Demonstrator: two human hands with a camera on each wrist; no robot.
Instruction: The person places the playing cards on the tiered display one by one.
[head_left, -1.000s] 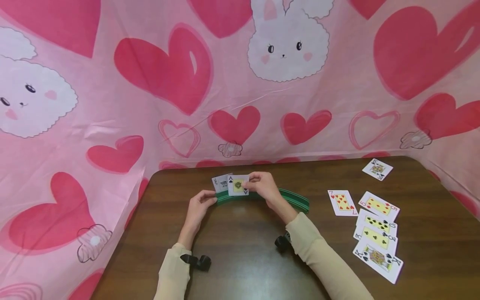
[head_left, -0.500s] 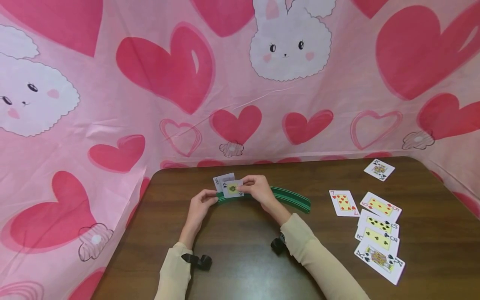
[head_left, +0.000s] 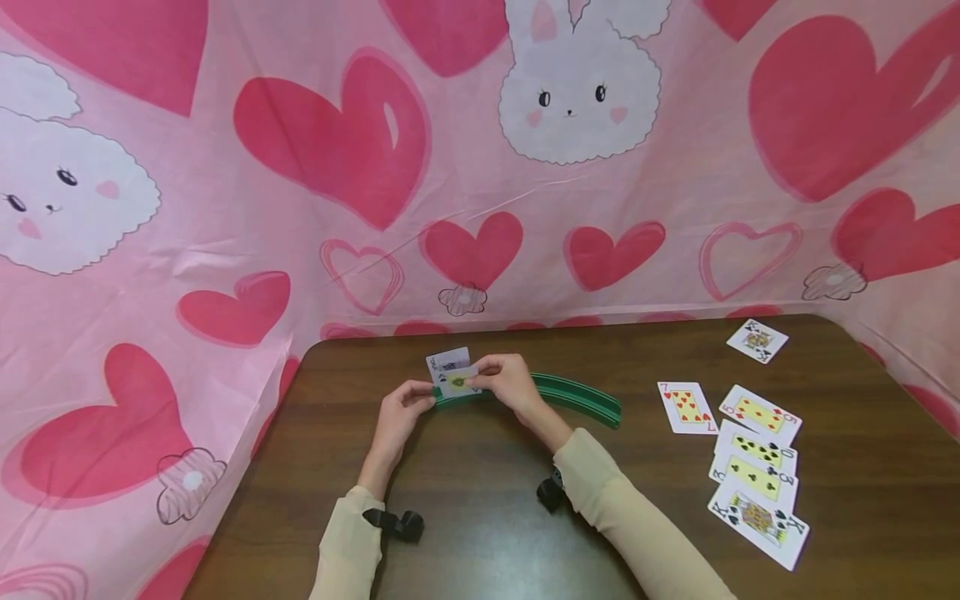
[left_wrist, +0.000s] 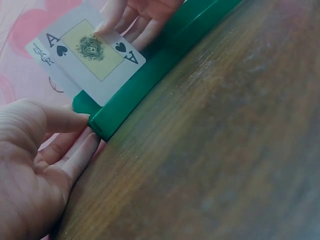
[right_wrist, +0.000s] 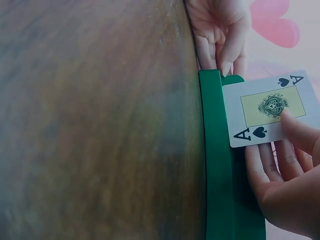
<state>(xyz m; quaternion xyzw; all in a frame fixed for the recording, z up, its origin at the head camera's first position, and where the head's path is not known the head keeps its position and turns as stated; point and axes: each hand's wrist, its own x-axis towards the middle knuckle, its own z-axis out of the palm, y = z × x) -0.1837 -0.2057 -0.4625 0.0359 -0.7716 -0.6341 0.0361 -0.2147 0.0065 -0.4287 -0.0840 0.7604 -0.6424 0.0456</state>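
A curved green card holder [head_left: 577, 398] lies across the far part of the table. My left hand [head_left: 399, 417] pinches its left end between thumb and fingers, as the left wrist view shows. With thumb and fingers my right hand [head_left: 512, 385] holds the ace of spades [right_wrist: 272, 106], its lower edge at the holder's groove near the left end. Behind the ace stands a joker card [head_left: 448, 358], upright in the holder and partly covered. In the left wrist view only the joker's corner lettering [left_wrist: 43, 54] shows past the ace.
On the table's right side lie a seven of hearts [head_left: 686, 407], a five of diamonds [head_left: 763, 412] and a king of spades [head_left: 759, 523], with further cards overlapping between. Another king [head_left: 757, 340] lies near the back edge. A pink heart-print cloth [head_left: 480, 183] hangs behind the table.
My right hand has moved left and slightly down with the ace of spades, bringing it in front of the joker. My left hand stays at the holder's end.
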